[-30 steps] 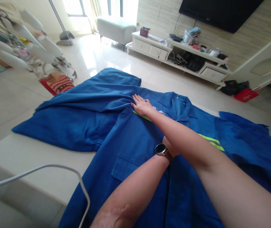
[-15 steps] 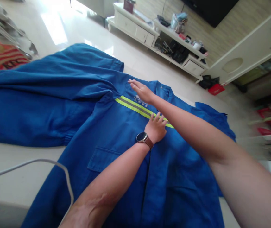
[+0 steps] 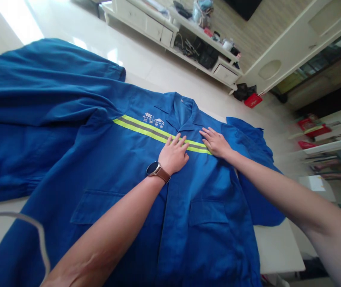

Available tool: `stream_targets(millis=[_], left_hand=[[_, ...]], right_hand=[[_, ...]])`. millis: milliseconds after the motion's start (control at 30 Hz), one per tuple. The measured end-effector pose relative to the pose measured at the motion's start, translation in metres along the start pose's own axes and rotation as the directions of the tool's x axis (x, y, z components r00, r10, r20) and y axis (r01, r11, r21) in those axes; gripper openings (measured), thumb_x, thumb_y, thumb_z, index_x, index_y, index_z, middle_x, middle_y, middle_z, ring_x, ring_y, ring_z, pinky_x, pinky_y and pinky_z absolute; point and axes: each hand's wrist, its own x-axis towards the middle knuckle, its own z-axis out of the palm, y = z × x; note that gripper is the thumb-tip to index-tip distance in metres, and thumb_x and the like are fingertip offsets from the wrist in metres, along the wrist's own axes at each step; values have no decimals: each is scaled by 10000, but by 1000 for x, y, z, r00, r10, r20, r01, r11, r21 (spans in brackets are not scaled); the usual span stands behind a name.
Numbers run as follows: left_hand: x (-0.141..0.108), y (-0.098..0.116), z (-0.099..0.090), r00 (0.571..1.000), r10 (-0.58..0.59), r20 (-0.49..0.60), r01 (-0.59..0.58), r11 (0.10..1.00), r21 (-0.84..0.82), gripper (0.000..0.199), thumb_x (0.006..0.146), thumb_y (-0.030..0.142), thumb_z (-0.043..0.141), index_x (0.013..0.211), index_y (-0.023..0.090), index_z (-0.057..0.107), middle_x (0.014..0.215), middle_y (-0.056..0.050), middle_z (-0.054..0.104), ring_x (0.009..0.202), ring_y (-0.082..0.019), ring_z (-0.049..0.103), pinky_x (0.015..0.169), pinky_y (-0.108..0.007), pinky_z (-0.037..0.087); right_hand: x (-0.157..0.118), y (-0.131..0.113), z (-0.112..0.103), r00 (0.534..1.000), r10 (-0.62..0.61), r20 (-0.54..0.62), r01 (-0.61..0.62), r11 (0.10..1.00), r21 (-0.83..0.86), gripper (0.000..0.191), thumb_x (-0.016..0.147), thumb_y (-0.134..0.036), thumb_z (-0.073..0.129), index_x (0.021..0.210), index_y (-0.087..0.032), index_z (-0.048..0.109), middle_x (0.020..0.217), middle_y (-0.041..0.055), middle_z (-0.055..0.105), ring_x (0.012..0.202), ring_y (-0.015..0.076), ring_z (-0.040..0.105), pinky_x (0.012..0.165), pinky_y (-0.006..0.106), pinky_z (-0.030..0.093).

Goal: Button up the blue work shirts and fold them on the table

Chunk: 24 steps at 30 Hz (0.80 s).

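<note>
A blue work jacket (image 3: 122, 159) lies spread out, front side up, over a pale table (image 3: 278, 247). Across its chest runs a yellow and grey reflective stripe (image 3: 140, 129), with a white printed logo (image 3: 154, 119) above it. My left hand (image 3: 174, 153), with a watch (image 3: 155, 169) on the wrist, rests flat on the stripe near the jacket's middle, fingers spread. To its right, my right hand (image 3: 215, 142) lies on the chest at the stripe's right end, fingers stretched out. The collar (image 3: 185, 111) sits just beyond both hands.
A white cable (image 3: 36, 223) loops over the lower left. Beyond the table stands a white low cabinet (image 3: 140, 20) with several small items on it. A red box (image 3: 252, 100) and a black bag (image 3: 243, 91) are on the floor beside it.
My right hand has come down from above the logo and moved right onto the jacket's chest. My left hand stays near the stripe's middle. The view has shifted to the right.
</note>
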Motion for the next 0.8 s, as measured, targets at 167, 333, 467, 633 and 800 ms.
stream_targets(millis=[167,333,467,633,800], left_hand=[[0,-2,-2,1000,-8,6,8,1000,-21,471,977,306,467,1413,211,617,1600,-44,466,1531,-285,331,1269,-506,262],[1,-6,-4,1000,-17,9,17,999,-46,468,976,320,474,1406,220,628,1590,-35,478,1528,-274,341,1273,-497,261],[1,-9,-4,1000,-20,8,20,998,-60,468,967,323,490,1404,236,633,1590,-27,478,1527,-274,344,1272,-496,268],[2,-10,-2,1000,-17,5,18,997,-72,475,966,338,492,1417,257,622,1591,-21,477,1531,-276,338,1271,-508,266],[2,-10,-3,1000,-2,14,2,998,-59,480,970,350,482,1416,236,622,1586,-36,484,1525,-292,345,1263,-519,274]], right_hand=[[-105,-50,-23,973,-71,-222,89,993,73,507,1058,-359,395,1555,-262,413,1613,81,429,1535,288,310,1207,522,335],[-241,-82,4,988,-127,85,113,982,152,640,1041,-367,445,1643,-303,236,1685,56,297,1560,290,255,1195,520,353],[-273,-81,21,990,-72,122,48,980,192,662,1032,-356,432,1653,-304,210,1694,57,264,1568,295,228,1209,542,315],[-267,-79,19,990,-76,116,49,973,225,662,1011,-356,444,1643,-303,256,1686,61,284,1562,310,242,1185,550,325],[-268,-80,18,992,-65,111,37,971,235,660,999,-329,440,1637,-296,277,1685,55,291,1568,301,225,1170,539,328]])
